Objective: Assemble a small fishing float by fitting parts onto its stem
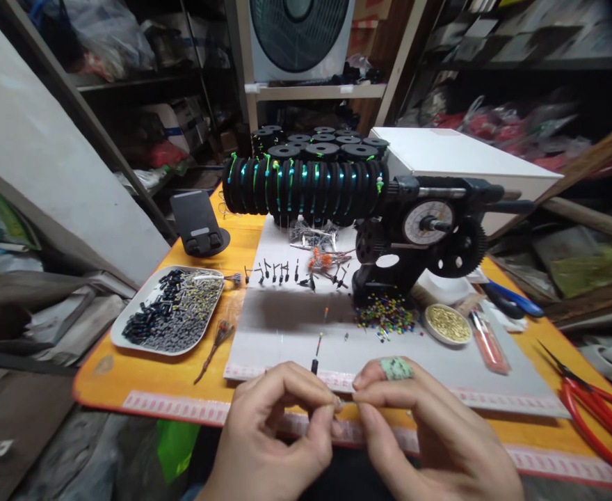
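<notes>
risk: the tiny piece pinched between your two hands could slip and drop off the near edge of the counter, since you hold it right over that edge.
left hand: palm turned inward, thumb and forefinger closed on the piece.
right hand: mirrors it, fingertips closed on the other end; green tape wraps one finger.
beyond your grip: white mat, loose beads.
far left of your grip: tray.
</notes>
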Action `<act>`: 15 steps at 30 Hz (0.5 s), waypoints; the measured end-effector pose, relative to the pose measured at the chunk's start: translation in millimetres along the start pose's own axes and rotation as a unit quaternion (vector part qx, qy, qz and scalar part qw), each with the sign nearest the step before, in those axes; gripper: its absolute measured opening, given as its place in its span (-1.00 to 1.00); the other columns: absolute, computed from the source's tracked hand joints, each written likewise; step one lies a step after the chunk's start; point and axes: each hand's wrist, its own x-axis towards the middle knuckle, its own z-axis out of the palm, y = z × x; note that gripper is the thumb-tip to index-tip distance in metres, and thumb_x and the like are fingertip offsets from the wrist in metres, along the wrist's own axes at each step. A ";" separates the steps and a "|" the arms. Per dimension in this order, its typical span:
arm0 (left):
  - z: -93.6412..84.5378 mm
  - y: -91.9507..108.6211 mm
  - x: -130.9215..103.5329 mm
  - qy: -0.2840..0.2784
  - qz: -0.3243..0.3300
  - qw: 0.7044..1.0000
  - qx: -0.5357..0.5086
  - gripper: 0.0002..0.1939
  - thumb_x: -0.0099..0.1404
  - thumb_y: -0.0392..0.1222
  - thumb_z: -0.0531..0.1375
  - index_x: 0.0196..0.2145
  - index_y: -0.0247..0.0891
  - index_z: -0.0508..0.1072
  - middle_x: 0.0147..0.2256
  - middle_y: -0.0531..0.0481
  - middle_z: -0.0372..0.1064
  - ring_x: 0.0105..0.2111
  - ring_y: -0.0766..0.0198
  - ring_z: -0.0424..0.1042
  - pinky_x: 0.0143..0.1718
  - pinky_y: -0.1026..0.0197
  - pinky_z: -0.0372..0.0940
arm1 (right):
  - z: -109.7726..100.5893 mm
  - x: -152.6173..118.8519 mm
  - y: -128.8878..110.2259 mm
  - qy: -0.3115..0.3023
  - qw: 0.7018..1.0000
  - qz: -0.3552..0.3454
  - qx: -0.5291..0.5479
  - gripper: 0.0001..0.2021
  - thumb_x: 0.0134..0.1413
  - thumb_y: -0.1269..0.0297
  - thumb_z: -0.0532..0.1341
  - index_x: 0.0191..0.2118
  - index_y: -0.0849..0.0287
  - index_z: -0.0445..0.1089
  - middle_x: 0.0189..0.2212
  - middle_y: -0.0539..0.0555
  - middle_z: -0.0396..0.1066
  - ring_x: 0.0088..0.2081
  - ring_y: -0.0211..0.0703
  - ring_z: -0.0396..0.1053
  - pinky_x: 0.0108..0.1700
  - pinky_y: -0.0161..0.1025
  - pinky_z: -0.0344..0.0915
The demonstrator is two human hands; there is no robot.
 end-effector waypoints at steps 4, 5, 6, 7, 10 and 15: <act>0.3 1.7 -0.8 0.006 0.032 0.996 0.080 -0.76 0.13 -0.48 0.22 -0.36 -0.14 0.51 -0.47 0.12 0.48 -0.49 0.34 0.49 -0.48 0.40 0.38 | -0.5 2.4 -0.4 -0.012 1.000 0.005 -0.016 -0.86 0.15 0.49 0.25 -0.25 0.07 0.38 -0.36 -0.04 0.44 -0.35 -0.31 0.51 -0.32 -0.47 0.44; 0.5 2.9 -0.7 0.004 0.052 0.993 0.108 -0.72 0.13 -0.48 0.23 -0.30 -0.12 0.54 -0.47 0.12 0.49 -0.49 0.35 0.49 -0.49 0.42 0.38 | -1.0 2.9 -0.7 -0.014 1.000 0.002 -0.017 -0.87 0.16 0.49 0.25 -0.26 0.08 0.38 -0.37 -0.05 0.44 -0.37 -0.32 0.50 -0.33 -0.47 0.43; 0.4 4.0 -0.4 -0.003 0.078 0.988 0.136 -0.69 0.13 -0.49 0.24 -0.26 -0.11 0.56 -0.46 0.12 0.49 -0.49 0.36 0.48 -0.50 0.43 0.36 | -1.5 3.2 -0.9 -0.016 1.000 0.001 -0.019 -0.87 0.16 0.49 0.24 -0.27 0.08 0.38 -0.39 -0.05 0.44 -0.39 -0.32 0.49 -0.35 -0.47 0.42; -0.2 5.1 0.2 -0.012 0.109 0.981 0.161 -0.68 0.14 -0.48 0.24 -0.23 -0.10 0.57 -0.46 0.10 0.49 -0.49 0.36 0.48 -0.50 0.43 0.35 | -1.8 3.4 -1.2 -0.017 1.000 -0.002 -0.019 -0.87 0.15 0.49 0.24 -0.27 0.09 0.38 -0.40 -0.05 0.44 -0.39 -0.32 0.49 -0.36 -0.46 0.42; -5.3 7.0 3.4 -0.051 0.187 0.959 0.206 -0.72 0.17 -0.52 0.25 -0.27 -0.17 0.57 -0.44 0.04 0.51 -0.46 0.33 0.50 -0.46 0.40 0.38 | -1.2 4.2 -2.5 -0.018 1.000 -0.008 -0.018 -0.88 0.14 0.49 0.23 -0.30 0.10 0.39 -0.45 -0.04 0.43 -0.43 -0.29 0.47 -0.40 -0.43 0.42; -12.0 4.5 4.8 -0.072 0.198 0.960 0.187 -0.65 0.13 -0.59 0.26 -0.23 -0.18 0.54 -0.37 0.01 0.60 -0.34 0.26 0.59 -0.28 0.35 0.45 | 4.1 10.4 -6.7 0.032 0.999 0.014 -0.009 -0.88 0.12 0.21 0.30 -0.39 0.11 0.46 -0.50 0.03 0.44 -0.45 -0.14 0.47 -0.46 -0.31 0.46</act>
